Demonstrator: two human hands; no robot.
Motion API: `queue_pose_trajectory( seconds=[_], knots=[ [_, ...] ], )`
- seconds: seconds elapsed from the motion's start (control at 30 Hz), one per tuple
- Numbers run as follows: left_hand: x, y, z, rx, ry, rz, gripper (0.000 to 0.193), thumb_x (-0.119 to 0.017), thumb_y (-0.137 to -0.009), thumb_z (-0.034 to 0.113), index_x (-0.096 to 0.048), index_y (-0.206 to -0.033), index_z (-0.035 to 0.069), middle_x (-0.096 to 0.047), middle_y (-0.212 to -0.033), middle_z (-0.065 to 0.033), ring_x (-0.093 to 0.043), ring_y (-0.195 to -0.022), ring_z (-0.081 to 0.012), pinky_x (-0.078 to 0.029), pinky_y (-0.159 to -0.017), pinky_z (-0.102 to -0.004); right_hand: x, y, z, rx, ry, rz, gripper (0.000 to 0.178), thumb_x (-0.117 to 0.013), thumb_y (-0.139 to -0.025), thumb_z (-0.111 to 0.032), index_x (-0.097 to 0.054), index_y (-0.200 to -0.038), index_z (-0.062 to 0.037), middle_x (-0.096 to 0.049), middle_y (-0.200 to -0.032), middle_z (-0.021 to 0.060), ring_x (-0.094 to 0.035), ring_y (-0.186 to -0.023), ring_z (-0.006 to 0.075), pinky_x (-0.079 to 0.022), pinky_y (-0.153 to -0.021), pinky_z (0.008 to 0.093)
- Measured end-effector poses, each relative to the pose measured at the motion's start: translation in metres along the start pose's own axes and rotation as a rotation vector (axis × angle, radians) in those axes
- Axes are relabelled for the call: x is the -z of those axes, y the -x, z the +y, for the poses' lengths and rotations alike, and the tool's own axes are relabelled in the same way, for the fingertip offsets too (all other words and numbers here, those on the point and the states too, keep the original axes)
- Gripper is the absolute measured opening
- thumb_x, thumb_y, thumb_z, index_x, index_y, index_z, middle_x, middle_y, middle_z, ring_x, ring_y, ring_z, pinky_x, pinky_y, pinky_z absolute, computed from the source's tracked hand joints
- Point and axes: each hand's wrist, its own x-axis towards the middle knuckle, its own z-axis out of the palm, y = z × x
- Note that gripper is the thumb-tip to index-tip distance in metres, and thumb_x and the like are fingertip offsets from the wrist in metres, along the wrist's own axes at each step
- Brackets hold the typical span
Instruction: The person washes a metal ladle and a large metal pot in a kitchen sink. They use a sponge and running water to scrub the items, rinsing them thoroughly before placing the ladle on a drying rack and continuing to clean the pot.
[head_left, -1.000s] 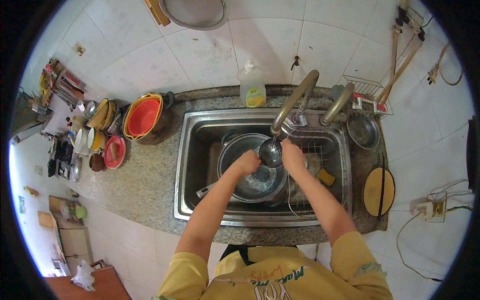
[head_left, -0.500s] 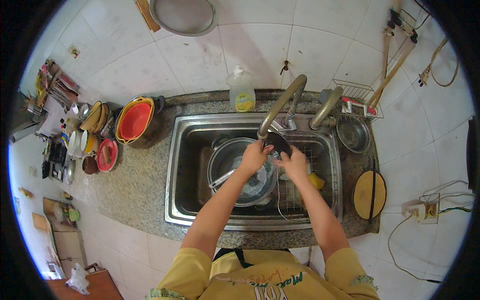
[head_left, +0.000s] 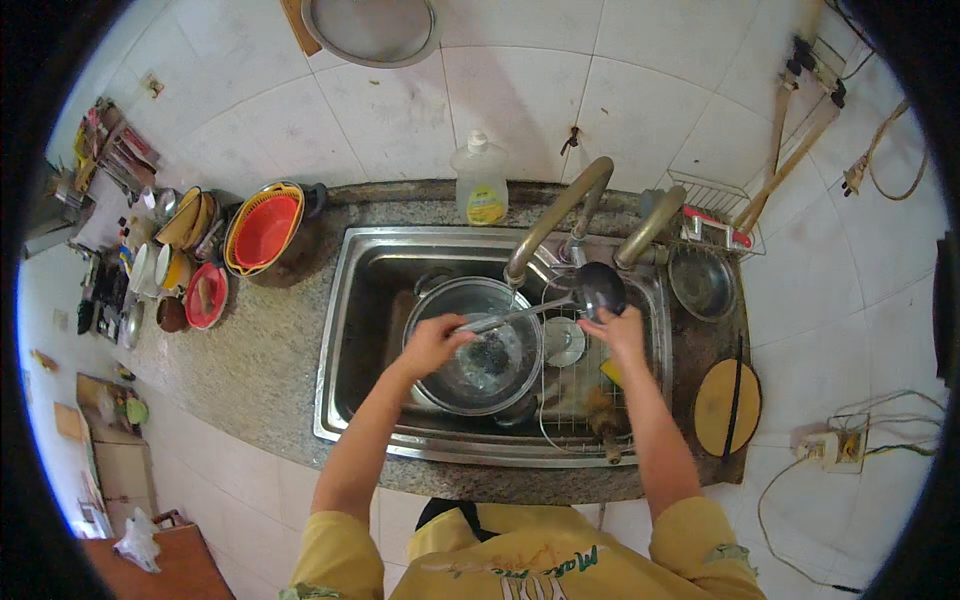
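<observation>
A ladle (head_left: pixel 598 288) slants across the middle of the frame, its dark bowl right of centre. The left hand (head_left: pixel 437 344) pinches the handle's end between its fingers; the right hand (head_left: pixel 619 335) has its fingers against the bowl's lower edge. Beneath the handle, a pot (head_left: pixel 524 376) holding water stands in the sink (head_left: pixel 372 300), and the faucet (head_left: pixel 551 221) arches above. Right of the pot lies a wire rack (head_left: pixel 575 396) with a brush (head_left: pixel 601 418). On the tabletop (head_left: pixel 245 370), a bottle (head_left: pixel 484 186) stands at upper centre and a red basket (head_left: pixel 266 232) at left.
</observation>
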Motion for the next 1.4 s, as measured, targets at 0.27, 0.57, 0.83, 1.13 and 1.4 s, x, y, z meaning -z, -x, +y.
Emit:
queue_pose_trajectory(
  seconds=[0.27, 0.57, 0.83, 1.13, 1.4],
  knots=[
    [0.018, 0.033, 0.044, 0.235, 1.001, 0.526, 0.019, -0.055, -0.082, 0.013, -0.051, -0.097, 0.002, -0.057, -0.085, -0.0071, -0.057, -0.079, -0.0166, -0.047, -0.067, -0.0285, -0.089, 0.007, 0.062, -0.458, -0.578, -0.308, 0.036, -0.046, -0.087, -0.014, -0.027, -0.11, 0.0053, -0.045, -0.105, 0.0247, -0.053, -0.091, 0.044, -0.051, -0.077, 0.0453],
    [0.041, 0.043, 0.102, -0.116, 0.038, 0.582, 0.008, -0.055, -0.077, 0.0, -0.06, -0.083, 0.001, -0.062, -0.088, -0.0111, -0.058, -0.091, -0.0223, -0.046, -0.08, -0.0305, -0.073, -0.032, 0.055, -0.379, -0.539, -0.478, 0.055, -0.057, -0.076, -0.046, -0.042, -0.106, -0.0017, -0.054, -0.101, 0.0193, -0.054, -0.088, 0.0276, -0.044, -0.08, 0.0382],
    [0.043, 0.068, 0.108, -0.534, -0.379, 0.482, 0.021, -0.05, -0.07, 0.008, -0.058, -0.09, 0.005, -0.054, -0.109, -0.0124, -0.051, -0.104, -0.0265, -0.042, -0.088, -0.0359, -0.042, -0.057, 0.003, -0.386, -1.157, -0.431, 0.029, -0.037, -0.078, 0.0, -0.047, -0.103, 0.0096, -0.045, -0.12, 0.0176, -0.042, -0.112, 0.031, -0.038, -0.093, 0.0397],
    [0.028, 0.082, 0.084, -0.647, -0.2, 0.294, 0.024, -0.056, -0.067, 0.008, -0.056, -0.091, 0.004, -0.056, -0.106, -0.0133, -0.051, -0.104, -0.0295, -0.041, -0.088, -0.0378, -0.056, -0.024, 0.072, -0.312, -0.716, -0.33, 0.029, -0.048, -0.081, -0.008, -0.05, -0.109, -0.0032, -0.054, -0.102, 0.0058, -0.051, -0.093, 0.0167, -0.042, -0.08, 0.0257],
    [0.157, 0.093, 0.033, -0.421, 0.452, 0.197, 0.016, -0.052, -0.078, 0.002, -0.057, -0.093, 0.002, -0.06, -0.095, -0.0069, -0.056, -0.092, -0.02, -0.039, -0.088, -0.034, -0.077, 0.008, 0.132, -0.271, -0.561, 0.001, 0.025, -0.056, -0.08, -0.013, -0.052, -0.104, -0.0055, -0.056, -0.092, 0.001, -0.053, -0.076, 0.0103, -0.041, -0.067, 0.0245]
  ],
)
